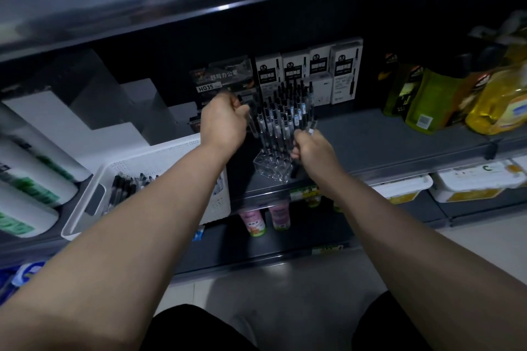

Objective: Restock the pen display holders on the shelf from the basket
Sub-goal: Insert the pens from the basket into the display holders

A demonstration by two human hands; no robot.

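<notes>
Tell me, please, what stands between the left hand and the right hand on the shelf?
In the head view, the clear pen holder, holding upright pens, stands between the left hand and the right hand.

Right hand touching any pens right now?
Touching. Head view: right hand grips a bunch of pens, ends sticking out above and below the fist.

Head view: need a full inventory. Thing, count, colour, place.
pen holder: one, clear, shelf centre
standing pens: many, clear with black tops, in holder's rear rows
basket: one, white, left of holder
loose pens: several, black and clear, in basket
boxes: four, white, behind holder
pouches: several, yellow and green, shelf right
rolls: three, white and green, far left
tubs: at least two, white, under shelf, right
left hand: holds a pen at holder's left
right hand: grips a bunch of pens at holder's front right
</notes>
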